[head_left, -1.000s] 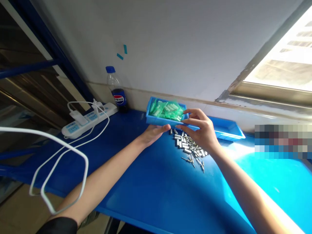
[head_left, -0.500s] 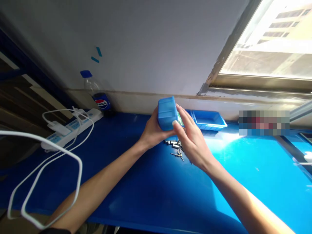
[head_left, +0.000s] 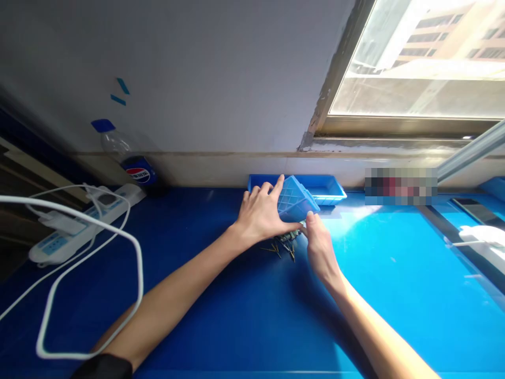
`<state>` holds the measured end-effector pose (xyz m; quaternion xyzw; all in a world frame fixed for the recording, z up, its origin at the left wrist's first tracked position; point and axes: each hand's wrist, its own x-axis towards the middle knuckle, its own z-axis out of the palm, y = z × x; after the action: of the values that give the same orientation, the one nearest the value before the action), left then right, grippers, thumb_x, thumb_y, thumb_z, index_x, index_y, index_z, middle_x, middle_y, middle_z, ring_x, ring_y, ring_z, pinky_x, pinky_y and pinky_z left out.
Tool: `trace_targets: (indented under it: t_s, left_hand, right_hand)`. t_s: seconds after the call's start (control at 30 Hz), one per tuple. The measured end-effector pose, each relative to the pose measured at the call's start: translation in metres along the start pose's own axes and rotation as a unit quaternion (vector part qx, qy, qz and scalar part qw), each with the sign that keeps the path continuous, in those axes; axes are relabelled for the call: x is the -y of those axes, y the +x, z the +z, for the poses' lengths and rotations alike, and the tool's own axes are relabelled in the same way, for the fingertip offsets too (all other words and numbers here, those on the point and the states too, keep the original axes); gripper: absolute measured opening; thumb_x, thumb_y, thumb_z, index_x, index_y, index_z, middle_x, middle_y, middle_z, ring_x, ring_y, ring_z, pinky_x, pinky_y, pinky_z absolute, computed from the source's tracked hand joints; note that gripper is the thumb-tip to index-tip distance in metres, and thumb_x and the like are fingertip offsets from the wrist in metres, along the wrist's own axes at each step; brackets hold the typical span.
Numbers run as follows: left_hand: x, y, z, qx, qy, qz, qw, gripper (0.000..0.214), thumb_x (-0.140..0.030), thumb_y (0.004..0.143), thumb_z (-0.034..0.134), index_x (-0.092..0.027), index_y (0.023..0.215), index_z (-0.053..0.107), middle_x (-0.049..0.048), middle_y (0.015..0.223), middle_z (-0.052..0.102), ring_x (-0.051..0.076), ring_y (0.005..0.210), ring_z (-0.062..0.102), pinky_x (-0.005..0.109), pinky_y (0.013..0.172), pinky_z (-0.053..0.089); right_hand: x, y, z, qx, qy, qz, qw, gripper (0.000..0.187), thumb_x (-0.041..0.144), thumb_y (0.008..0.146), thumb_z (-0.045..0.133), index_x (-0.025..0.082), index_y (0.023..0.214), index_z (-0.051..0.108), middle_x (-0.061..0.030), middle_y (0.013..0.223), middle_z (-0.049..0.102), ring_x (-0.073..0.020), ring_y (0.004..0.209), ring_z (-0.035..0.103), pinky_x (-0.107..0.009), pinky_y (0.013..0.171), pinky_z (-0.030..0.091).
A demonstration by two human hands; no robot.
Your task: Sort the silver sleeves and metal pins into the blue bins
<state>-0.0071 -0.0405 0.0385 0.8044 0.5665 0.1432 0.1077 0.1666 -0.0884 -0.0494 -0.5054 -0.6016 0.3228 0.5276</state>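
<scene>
Tipped over since the earlier frame, the blue bin shows its underside mid-frame.
Left hand, spread wide, holds its left side above metal parts; right hand, curled, meets its lower-right corner, grip unclear.

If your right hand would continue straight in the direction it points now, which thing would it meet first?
The tilted blue tray, just beyond the thumb of the right hand; whether they already touch is unclear from this view.
</scene>
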Motion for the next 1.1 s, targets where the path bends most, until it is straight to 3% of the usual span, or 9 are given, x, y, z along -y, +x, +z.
trace_targets:
  t_s: [0.2,0.33,0.4,0.5,0.67,0.77,0.87,1.0,1.1]
  left_hand:
    - [0.015,-0.003,0.002,-0.02,-0.012,-0.005,1.0,0.123,-0.079,0.082,0.081,-0.029,0.181,0.027,0.0172,0.16,0.063,0.046,0.141,0.061,0.061,0.117,0.049]
    - [0.03,-0.01,0.0,-0.035,-0.032,-0.012,0.999,0.116,-0.077,0.083,0.081,-0.032,0.179,0.033,0.0162,0.166,0.059,0.046,0.146,0.059,0.063,0.119,0.048]
    - [0.041,-0.015,-0.001,-0.047,-0.053,-0.022,0.997,0.115,-0.076,0.083,0.082,-0.031,0.178,0.035,0.0166,0.166,0.06,0.046,0.147,0.059,0.063,0.121,0.048]
    - [0.06,-0.023,-0.001,-0.067,-0.097,-0.013,0.993,0.114,-0.073,0.082,0.084,-0.028,0.177,0.038,0.0167,0.163,0.062,0.045,0.147,0.061,0.06,0.124,0.047]
    - [0.08,-0.034,0.0,-0.113,-0.169,-0.013,0.979,0.112,-0.067,0.08,0.088,-0.027,0.174,0.043,0.0165,0.162,0.062,0.044,0.148,0.06,0.058,0.126,0.048]
    - [0.084,-0.038,-0.002,-0.14,-0.246,-0.036,0.958,0.092,-0.066,0.084,0.086,-0.024,0.161,0.06,0.0152,0.152,0.07,0.04,0.137,0.069,0.051,0.118,0.055]
    - [0.088,-0.04,-0.004,-0.138,-0.327,-0.076,0.932,0.069,-0.069,0.087,0.083,-0.022,0.136,0.075,0.0101,0.12,0.082,0.033,0.107,0.079,0.044,0.099,0.061]
    - [0.099,-0.042,-0.005,-0.152,-0.449,-0.13,0.871,0.06,-0.071,0.086,0.084,-0.02,0.117,0.076,0.0073,0.102,0.081,0.029,0.095,0.077,0.039,0.087,0.062]
    - [0.105,-0.043,-0.004,-0.177,-0.512,-0.153,0.827,0.061,-0.07,0.083,0.087,-0.019,0.116,0.075,0.0079,0.104,0.08,0.029,0.098,0.077,0.037,0.085,0.062]
  right_hand:
    - [-0.006,0.002,-0.003,-0.033,-0.175,-0.052,0.983,0.061,0.061,0.118,0.031,0.025,0.131,0.078,-0.0159,0.159,0.065,-0.0371,0.154,0.053,-0.065,0.13,0.038]
    - [-0.012,0.0,-0.003,-0.037,-0.263,-0.081,0.961,0.058,0.059,0.117,0.037,0.023,0.148,0.071,-0.0156,0.167,0.06,-0.0395,0.159,0.046,-0.069,0.131,0.034]
    - [-0.015,0.0,-0.004,-0.033,-0.265,-0.072,0.961,0.06,0.06,0.116,0.04,0.025,0.158,0.064,-0.0139,0.166,0.062,-0.0408,0.162,0.043,-0.071,0.131,0.033]
    - [-0.018,0.002,-0.006,-0.016,-0.231,-0.048,0.972,0.063,0.061,0.114,0.045,0.025,0.164,0.059,-0.0148,0.162,0.066,-0.0397,0.156,0.054,-0.067,0.128,0.042]
    - [-0.025,0.005,-0.007,-0.007,-0.215,-0.054,0.975,0.065,0.057,0.111,0.056,0.025,0.167,0.055,-0.0168,0.17,0.058,-0.0382,0.158,0.054,-0.061,0.129,0.044]
    - [-0.029,0.008,-0.01,-0.014,-0.219,-0.055,0.974,0.069,0.055,0.11,0.059,0.025,0.171,0.048,-0.0178,0.167,0.06,-0.0396,0.152,0.06,-0.063,0.124,0.049]
    - [-0.027,0.014,-0.014,-0.017,-0.242,-0.086,0.966,0.064,0.053,0.11,0.058,0.024,0.166,0.053,-0.0187,0.16,0.066,-0.0403,0.147,0.063,-0.066,0.122,0.049]
    - [-0.005,0.024,-0.013,-0.047,-0.253,-0.173,0.951,0.043,0.047,0.109,0.06,0.024,0.144,0.071,-0.0181,0.145,0.073,-0.0394,0.14,0.064,-0.065,0.12,0.049]
    - [0.025,0.033,0.0,0.015,-0.225,-0.226,0.948,0.026,0.042,0.109,0.064,0.025,0.121,0.079,-0.0149,0.134,0.079,-0.0358,0.127,0.07,-0.059,0.112,0.055]
